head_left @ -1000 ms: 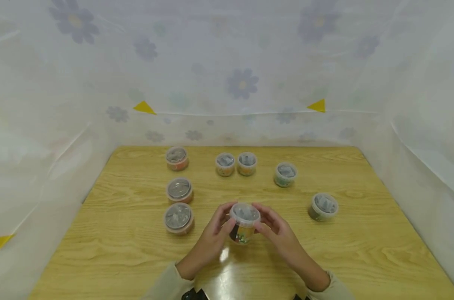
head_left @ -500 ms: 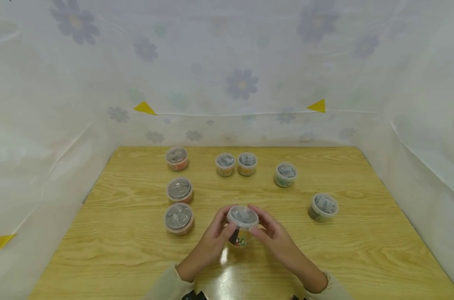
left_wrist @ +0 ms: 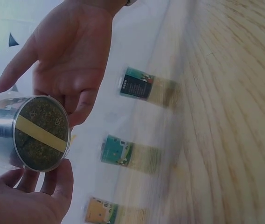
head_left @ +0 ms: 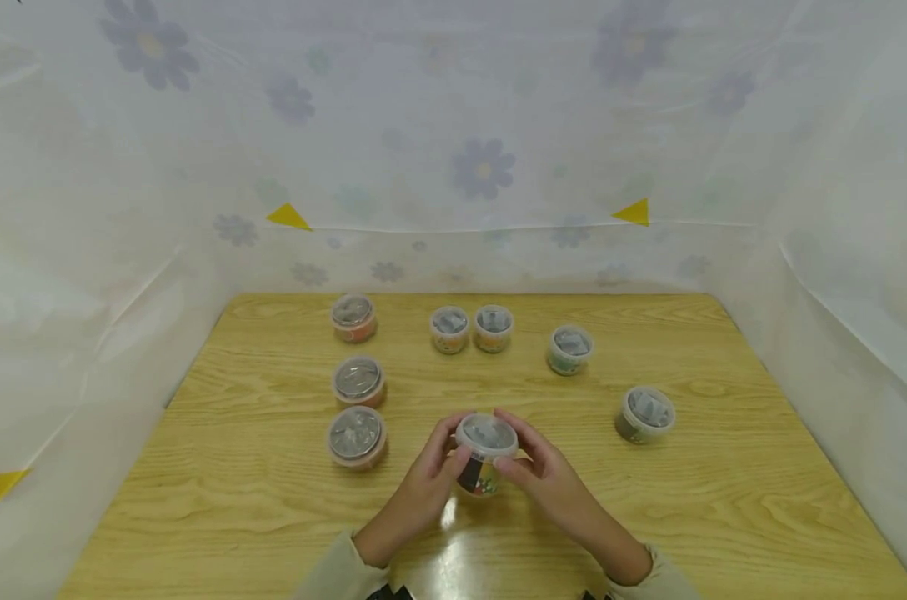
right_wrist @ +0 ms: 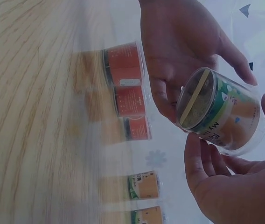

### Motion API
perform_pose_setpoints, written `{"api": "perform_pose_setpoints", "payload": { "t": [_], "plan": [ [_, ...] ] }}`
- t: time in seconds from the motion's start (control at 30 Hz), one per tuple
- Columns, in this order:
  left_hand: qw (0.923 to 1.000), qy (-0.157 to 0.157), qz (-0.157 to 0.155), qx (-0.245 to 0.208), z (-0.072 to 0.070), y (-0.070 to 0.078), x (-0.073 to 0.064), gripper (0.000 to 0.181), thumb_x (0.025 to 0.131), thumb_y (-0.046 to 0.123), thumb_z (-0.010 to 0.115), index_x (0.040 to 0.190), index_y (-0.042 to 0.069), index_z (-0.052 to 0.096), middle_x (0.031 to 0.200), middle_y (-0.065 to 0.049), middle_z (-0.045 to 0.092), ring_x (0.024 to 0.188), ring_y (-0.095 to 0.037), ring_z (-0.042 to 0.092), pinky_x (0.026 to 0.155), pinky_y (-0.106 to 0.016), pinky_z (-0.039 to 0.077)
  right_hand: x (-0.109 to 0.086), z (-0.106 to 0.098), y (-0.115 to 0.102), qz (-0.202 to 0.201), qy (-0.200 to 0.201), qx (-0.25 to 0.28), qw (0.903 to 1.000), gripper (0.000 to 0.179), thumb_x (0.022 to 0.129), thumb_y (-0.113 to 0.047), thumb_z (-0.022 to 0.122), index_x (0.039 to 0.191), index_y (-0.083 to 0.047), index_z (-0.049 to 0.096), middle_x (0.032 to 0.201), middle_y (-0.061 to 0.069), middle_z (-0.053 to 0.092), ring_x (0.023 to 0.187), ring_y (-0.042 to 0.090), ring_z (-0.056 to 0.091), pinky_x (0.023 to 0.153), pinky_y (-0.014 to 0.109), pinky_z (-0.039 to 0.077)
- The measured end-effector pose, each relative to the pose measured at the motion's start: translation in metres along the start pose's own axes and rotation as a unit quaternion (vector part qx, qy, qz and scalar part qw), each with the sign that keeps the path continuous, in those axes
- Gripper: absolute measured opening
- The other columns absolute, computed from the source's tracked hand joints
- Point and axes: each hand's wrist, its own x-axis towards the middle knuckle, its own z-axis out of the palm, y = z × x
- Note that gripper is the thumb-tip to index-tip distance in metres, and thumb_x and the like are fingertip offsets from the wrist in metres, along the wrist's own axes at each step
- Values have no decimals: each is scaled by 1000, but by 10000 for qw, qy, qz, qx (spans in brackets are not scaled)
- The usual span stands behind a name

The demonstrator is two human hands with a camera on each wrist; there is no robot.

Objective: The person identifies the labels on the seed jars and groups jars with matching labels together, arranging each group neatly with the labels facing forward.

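Observation:
A clear lidded plastic tub (head_left: 487, 454) with an orange, green and black label is held between both hands above the table. My left hand (head_left: 428, 468) grips its left side, thumb at the front. On the opposite side, my right hand (head_left: 547, 473) grips it with thumb and fingers. The wrist views show the tub's underside (left_wrist: 42, 134), with dark, grainy contents and a pale yellow strip across it. In the right wrist view the tub's label (right_wrist: 237, 114) looks orange and green.
Red-labelled tubs stand on the left, the nearest tub (head_left: 357, 437) left of my hands. Two orange tubs (head_left: 449, 330) stand side by side at the back. A green tub (head_left: 570, 350) and a dark tub (head_left: 644, 415) are on the right. White flowered sheeting (head_left: 483, 108) encloses the wooden table (head_left: 258, 517).
Both hands have drawn the tub slightly nearer and to the left. It has turned a little, showing more of the black label panel. The standing tubs have not moved.

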Motion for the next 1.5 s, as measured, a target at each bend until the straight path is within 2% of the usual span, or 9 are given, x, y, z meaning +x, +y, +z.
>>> {"api": "perform_pose_setpoints", "payload": {
  "t": [0.17,0.33,0.47,0.63,0.77,0.9,1.07,1.23,1.5],
  "plan": [
    [9998,101,79,151,1,17,-3,36,102,8,33,138,4,33,126,-13,44,108,-23,49,90,-33,44,1,-2,3,-176,287,-193,9992,51,94,-7,54,141,-4,35,131,17,45,113,19,49,88,29,47],
    [9997,204,-117,90,3,31,-4,36,102,10,32,137,1,32,127,-14,43,110,-24,50,93,-33,42,1,-2,2,-208,552,5,9983,46,94,-6,54,137,1,39,131,20,45,109,19,52,86,28,48],
    [9995,270,-133,-6,3,27,-3,36,102,9,33,137,1,32,128,-15,41,110,-25,49,92,-33,43,1,-2,1,-254,620,132,9977,45,93,-4,55,135,3,41,131,22,46,108,18,54,86,28,48],
    [9994,331,-41,-33,2,8,-1,36,102,9,35,138,7,32,130,-12,40,108,-23,47,88,-33,45,0,-2,2,-309,584,110,9978,45,93,-4,54,135,2,41,131,21,46,109,16,54,87,28,48],
    [9992,243,56,-325,2,-2,1,37,101,10,37,138,8,32,129,-14,39,106,-24,47,82,-36,50,-1,-2,2,-337,467,25,9983,44,95,-7,52,137,-1,40,134,18,45,113,16,52,89,30,47],
    [9985,193,93,-512,3,-3,1,37,101,10,39,137,7,32,128,-16,38,105,-23,47,79,-38,52,-1,-2,2,-372,338,4,9987,44,96,-6,49,139,-3,39,136,17,43,120,15,46,91,30,45],
    [9991,196,133,-353,4,-3,1,37,100,10,41,136,8,33,128,-15,39,104,-24,47,80,-35,51,0,0,3,-338,311,64,9989,49,94,-5,52,140,-3,37,139,18,40,125,16,41,96,26,41],
    [9997,204,32,-111,5,-4,1,38,100,11,42,137,12,33,129,-11,40,106,-24,47,83,-33,48,0,1,3,-269,319,41,9991,51,93,-5,54,141,-3,36,139,20,39,125,25,40,95,25,41],
    [9995,266,-152,54,3,-4,3,38,100,5,37,137,3,31,129,-13,41,106,-22,47,83,-31,46,1,0,4,-158,528,-81,9984,48,94,-7,54,139,-3,38,137,16,43,120,24,45,92,27,44]
  ]
}}
